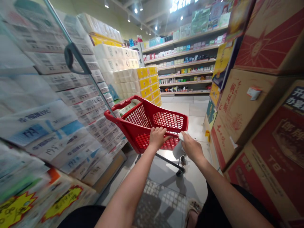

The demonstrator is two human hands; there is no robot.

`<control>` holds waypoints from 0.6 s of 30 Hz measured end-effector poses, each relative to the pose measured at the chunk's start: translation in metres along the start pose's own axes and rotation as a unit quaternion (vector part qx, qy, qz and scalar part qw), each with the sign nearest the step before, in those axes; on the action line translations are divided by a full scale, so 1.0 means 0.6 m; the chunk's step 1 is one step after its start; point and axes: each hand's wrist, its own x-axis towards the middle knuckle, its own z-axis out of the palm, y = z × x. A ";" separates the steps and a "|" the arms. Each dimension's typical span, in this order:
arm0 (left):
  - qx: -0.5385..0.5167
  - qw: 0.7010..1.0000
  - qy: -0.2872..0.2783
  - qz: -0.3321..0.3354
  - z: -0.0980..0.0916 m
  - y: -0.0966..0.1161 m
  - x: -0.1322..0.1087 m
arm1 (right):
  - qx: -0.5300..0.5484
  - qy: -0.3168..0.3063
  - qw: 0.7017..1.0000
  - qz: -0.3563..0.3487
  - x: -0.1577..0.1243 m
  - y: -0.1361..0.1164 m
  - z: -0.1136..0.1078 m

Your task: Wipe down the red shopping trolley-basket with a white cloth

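A red plastic shopping cart (166, 110) with lattice sides stands in front of me, turned sideways in the aisle. My left hand (156, 138) has its fingers hooked over the cart's near rim, with the thumb sticking out to the right. At the right end of the same rim, my right hand (192, 146) pinches a white cloth or tissue (181, 136) against the cart's corner. Part of the white piece is hidden by the fingers. A metal pole with a grey handle (77, 60) slants down to the cart's left corner.
Stacked white paper packs (76, 145) line the left side, with yellow-and-white packs (147, 82) behind the cart. Large cardboard boxes (239, 104) rise close on the right. Stocked shelves (185, 76) cross the back. Pale floor tiles (197, 114) run beyond the cart.
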 end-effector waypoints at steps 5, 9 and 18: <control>0.012 1.000 0.006 -0.002 -0.005 -0.001 -0.007 | 0.019 -0.003 0.999 -0.028 -0.009 -0.013 -0.002; 0.013 1.000 0.003 0.001 -0.008 0.002 -0.010 | 0.039 -0.002 0.999 -0.006 0.004 0.014 -0.005; 0.025 1.000 -0.001 -0.003 0.005 0.036 -0.006 | -0.027 0.011 0.999 0.039 0.018 0.012 0.000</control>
